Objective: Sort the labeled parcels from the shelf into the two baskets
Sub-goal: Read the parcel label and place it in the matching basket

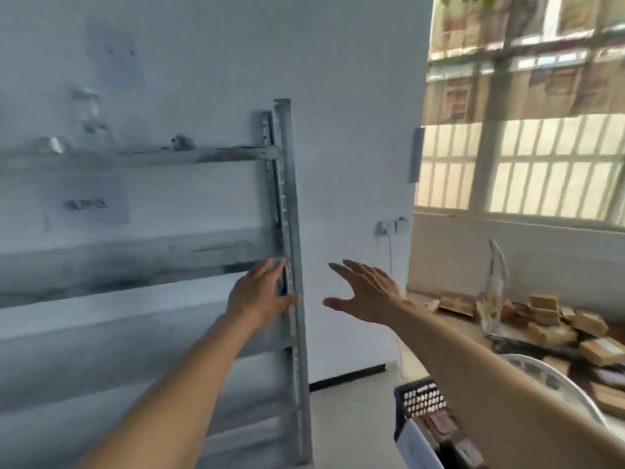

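Shelf (142,252): grey metal rack on the left against the white wall; its boards are heavily blurred, so I cannot tell which parcels lie on them. Small blurred items sit on the top board.
Shelf post (287,211): the upright at the rack's right end, standing slightly tilted in the view.
Left hand (258,292): fingers straight and spread, holding nothing, lying against the shelf post at the level of a middle board; the thumb touches the post's front.
Right hand (367,292): open with fingers splayed, palm toward the wall, holding nothing, in the air just right of the post and apart from it.
Basket (419,406): dark blue perforated crate at lower right on the floor, under the right forearm, with a few flat parcels inside.
White basket (554,377): its curved rim shows behind the right forearm.
Parcels (554,319): brown cardboard boxes heaped on the floor at far right, under the window.
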